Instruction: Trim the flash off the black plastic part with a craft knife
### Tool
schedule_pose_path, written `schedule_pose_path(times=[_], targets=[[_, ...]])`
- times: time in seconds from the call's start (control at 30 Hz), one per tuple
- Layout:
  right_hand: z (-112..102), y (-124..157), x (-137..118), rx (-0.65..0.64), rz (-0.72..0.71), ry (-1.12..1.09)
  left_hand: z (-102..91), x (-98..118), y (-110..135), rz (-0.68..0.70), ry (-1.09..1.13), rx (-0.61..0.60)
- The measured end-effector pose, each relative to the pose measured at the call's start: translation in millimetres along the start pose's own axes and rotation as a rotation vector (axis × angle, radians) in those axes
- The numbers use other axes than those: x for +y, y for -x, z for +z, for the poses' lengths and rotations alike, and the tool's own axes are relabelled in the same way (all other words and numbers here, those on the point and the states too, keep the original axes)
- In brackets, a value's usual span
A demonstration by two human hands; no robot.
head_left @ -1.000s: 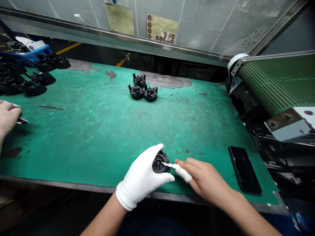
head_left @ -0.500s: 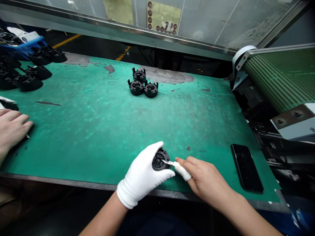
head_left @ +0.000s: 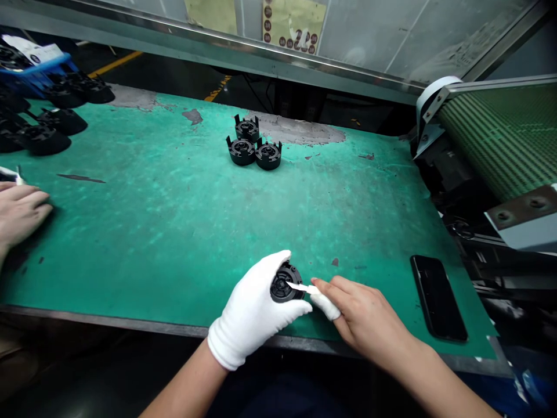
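Note:
My left hand (head_left: 256,307), in a white glove, is closed around a round black plastic part (head_left: 286,283) near the table's front edge. The part's ribbed inner face is turned up and to the right. In my right hand (head_left: 363,307), bare apart from a white covering on the thumb, is a small knife (head_left: 301,287) with a pointed blade. The blade's tip lies over the middle of the part; whether it touches I cannot tell. Farther back, a cluster of three similar black parts (head_left: 241,151) stands on the green table mat (head_left: 187,232), prongs upward.
A black phone (head_left: 438,297) lies on the right. Beyond it is a green conveyor belt (head_left: 513,128). At left are another person's hand (head_left: 21,212), several black parts (head_left: 46,138) and a blue crate (head_left: 37,72). A metal-framed panel (head_left: 209,43) runs along the back.
The view has shifted slightly. The other person's hand at left has moved a little up and left. Both my hands keep their grips, with the blade still over the part.

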State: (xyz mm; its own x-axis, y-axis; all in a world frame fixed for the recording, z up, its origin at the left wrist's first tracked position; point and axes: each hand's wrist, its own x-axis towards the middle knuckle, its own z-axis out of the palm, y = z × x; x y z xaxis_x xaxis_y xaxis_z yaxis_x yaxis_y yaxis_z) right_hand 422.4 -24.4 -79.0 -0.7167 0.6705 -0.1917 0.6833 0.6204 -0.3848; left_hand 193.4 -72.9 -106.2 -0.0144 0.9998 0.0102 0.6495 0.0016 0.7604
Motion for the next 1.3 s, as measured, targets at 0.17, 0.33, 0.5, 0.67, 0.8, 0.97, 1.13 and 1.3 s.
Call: schedule_pose_path(times=[0.17,0.33,0.5,0.67,0.8,0.97,1.13,1.3], targets=[[-5,-3,-5,-0.058,0.05,0.004,0.3,0,-1,-0.008,0.007,-0.004],[-9,-5,-10,-0.112,0.112,0.014,-0.1,0,0,-0.001,-0.001,-0.003],[-13,-5,-21,-0.141,0.175,0.071,1.2,-1,1,0.03,-0.006,0.028],[-15,-5,-35,-0.154,0.269,0.103,1.9,-3,0,0.052,-0.001,0.044],[-16,-5,-43,-0.169,0.318,0.138,1.2,-5,-1,0.059,-0.002,0.04],[-12,-2,-44,-0.158,0.323,0.124,3.2,-6,-1,0.082,0.011,0.057],[-8,1,-33,-0.112,0.255,-0.011,3.8,-8,-1,0.053,0.011,0.052],[-15,-3,-18,-0.12,0.155,-0.027,2.6,-11,-3,0.072,0.012,0.043]])
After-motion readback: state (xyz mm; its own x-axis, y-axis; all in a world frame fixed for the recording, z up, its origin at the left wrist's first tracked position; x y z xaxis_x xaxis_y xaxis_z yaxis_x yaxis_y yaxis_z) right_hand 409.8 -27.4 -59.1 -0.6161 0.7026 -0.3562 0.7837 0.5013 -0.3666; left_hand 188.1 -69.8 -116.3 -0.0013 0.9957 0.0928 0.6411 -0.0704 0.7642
